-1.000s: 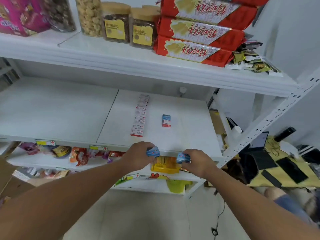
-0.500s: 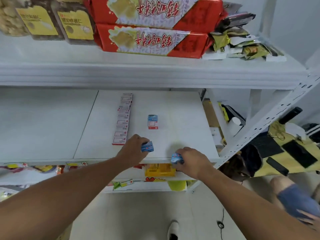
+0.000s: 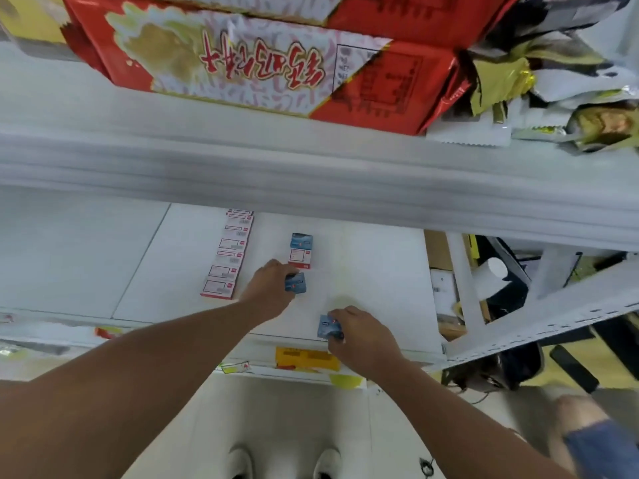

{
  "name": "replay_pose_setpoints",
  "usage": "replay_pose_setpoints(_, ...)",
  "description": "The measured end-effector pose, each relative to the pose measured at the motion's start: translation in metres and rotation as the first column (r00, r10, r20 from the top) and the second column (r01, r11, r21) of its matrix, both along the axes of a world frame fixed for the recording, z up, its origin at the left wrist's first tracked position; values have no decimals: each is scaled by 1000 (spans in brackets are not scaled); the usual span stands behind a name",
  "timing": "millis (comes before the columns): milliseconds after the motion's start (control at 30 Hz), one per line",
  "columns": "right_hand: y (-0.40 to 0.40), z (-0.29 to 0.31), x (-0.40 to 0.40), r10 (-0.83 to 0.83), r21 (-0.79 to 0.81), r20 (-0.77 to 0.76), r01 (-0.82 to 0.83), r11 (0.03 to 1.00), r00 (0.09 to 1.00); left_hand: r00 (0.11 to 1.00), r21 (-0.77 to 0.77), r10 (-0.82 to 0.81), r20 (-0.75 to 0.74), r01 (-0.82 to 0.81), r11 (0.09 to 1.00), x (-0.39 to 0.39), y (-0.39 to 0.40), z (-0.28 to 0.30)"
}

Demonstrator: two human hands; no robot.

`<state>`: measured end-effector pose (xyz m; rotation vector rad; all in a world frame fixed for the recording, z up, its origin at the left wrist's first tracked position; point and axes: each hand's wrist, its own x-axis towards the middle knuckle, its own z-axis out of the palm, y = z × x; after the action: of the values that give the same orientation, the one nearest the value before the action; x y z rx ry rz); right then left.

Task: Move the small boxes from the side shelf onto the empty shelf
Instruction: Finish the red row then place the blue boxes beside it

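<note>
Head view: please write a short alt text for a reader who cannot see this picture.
A person's two hands each hold a small blue box over a white shelf: the left hand near a blue box already placed, the right hand at the front edge. A row of red-and-white boxes lies to the left.

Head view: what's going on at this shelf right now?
A person is stocking the white middle shelf with small blue boxes. The left hand holds one blue box just in front of a blue box already standing on the shelf. The right hand grips another blue box near the shelf's front edge. A row of red-and-white boxes lies to the left. Neither held box is released yet.
</note>
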<state>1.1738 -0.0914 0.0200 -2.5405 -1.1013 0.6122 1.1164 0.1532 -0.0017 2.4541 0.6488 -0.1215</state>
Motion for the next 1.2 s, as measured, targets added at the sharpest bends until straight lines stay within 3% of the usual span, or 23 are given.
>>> replay_pose_setpoints(200, 11, -5, 6, -14, -55, 7, 14, 998, 1000, 991, -64, 83, 103, -76, 995, 0, -4, -13)
replay_pose_setpoints(567, 88, -7, -9, 16, -123, 96, -4, 992, 995, 946, -224, 275, 171, -234, 946, -103, -6, -15)
replay_pose_setpoints(767, 88, -29, -23, -172, 103, 75, 164, 981, 982, 898, -332, 378, 225, -294, 896, -125, -23, -29)
replay_pose_setpoints(867, 77, -25, -39, -387, 282, -117, 404, 870, 915, 882, -398, 430, 194, -329, 856, -119, -33, -23)
replay_pose_setpoints(967, 69, -20, -47, -530, 336, -363, 638, 693, 767, 825, -547, 544, 153, -387, 742, -95, -39, -11)
replay_pose_setpoints(1100, 72, -16, -50, -475, 322, -652, 783, 533, 591, 773, -756, 630, 74, -368, 541, -63, -46, 8)
replay_pose_setpoints(1200, 90, -21, -51, -366, 289, -799, 839, 462, 477, 770, -820, 634, 75, -314, 478, -48, -53, 15)
